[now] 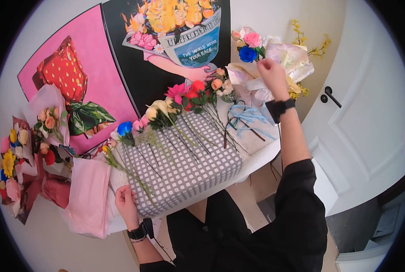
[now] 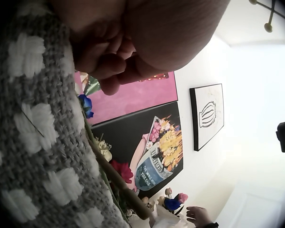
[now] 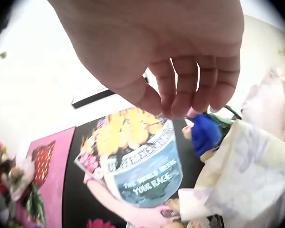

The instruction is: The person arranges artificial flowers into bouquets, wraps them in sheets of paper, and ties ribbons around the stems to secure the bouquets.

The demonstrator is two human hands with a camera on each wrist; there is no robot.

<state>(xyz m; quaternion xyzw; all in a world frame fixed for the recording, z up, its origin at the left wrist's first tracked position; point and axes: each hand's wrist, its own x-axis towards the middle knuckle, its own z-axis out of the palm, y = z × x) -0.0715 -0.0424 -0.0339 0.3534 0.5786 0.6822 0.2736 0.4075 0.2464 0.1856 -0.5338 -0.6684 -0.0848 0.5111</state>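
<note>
Apparently bouquet-arranging: right hand (image 1: 274,77) near cream-paper-wrapped bouquet (image 1: 297,60), left hand (image 1: 126,205) near slender green stems (image 1: 131,176), both loosely curled, empty; next move likely wanted grasping.

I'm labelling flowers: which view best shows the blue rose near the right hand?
The right wrist view: the blue rose appears largest there, just below the right hand. The head view shows it smaller, under a pink rose; the left wrist view shows it tiny, near the bottom.
</note>
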